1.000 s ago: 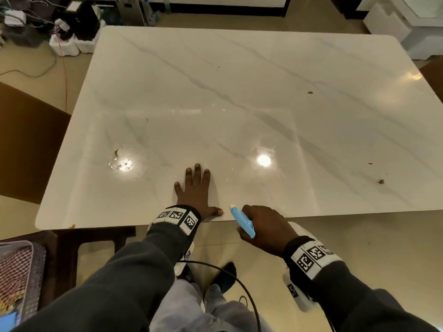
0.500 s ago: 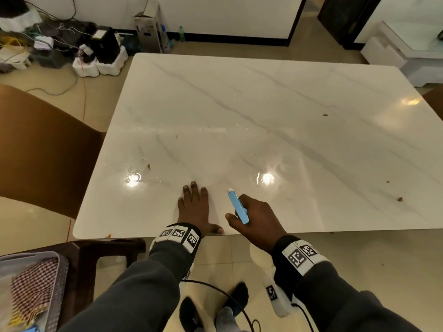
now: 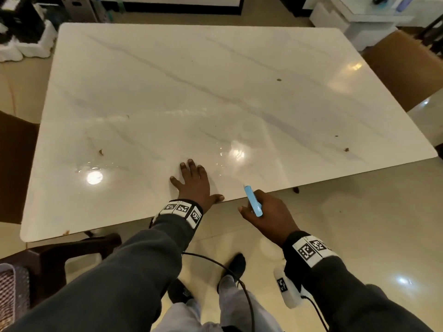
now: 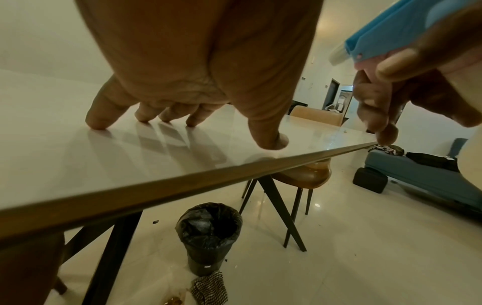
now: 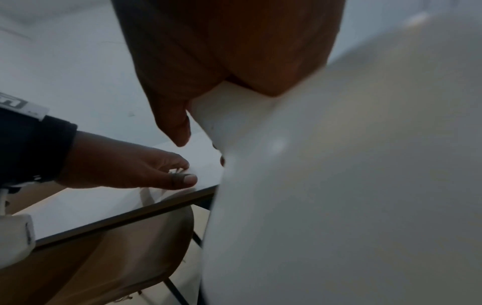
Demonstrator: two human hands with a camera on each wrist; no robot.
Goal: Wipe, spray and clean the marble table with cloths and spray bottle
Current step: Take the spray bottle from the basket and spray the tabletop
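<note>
The white marble table fills the head view, with wet patches near its front edge and small brown crumbs scattered on it. My left hand lies flat on the front edge, fingers straight, thumb at the rim. Just right of it, over the table's edge, my right hand grips a spray bottle by its blue head, nozzle aimed at the table. The bottle's white body fills the right wrist view. No cloth lies on the table.
A brown chair stands at the table's right end, and another at the left. A dark stool and a basket holding a checked cloth stand at lower left. A black-lined bin sits under the table.
The right hand with the spray bottle has shifted a little right and back along the front edge. The head view has swung. The left hand stays flat on the table.
</note>
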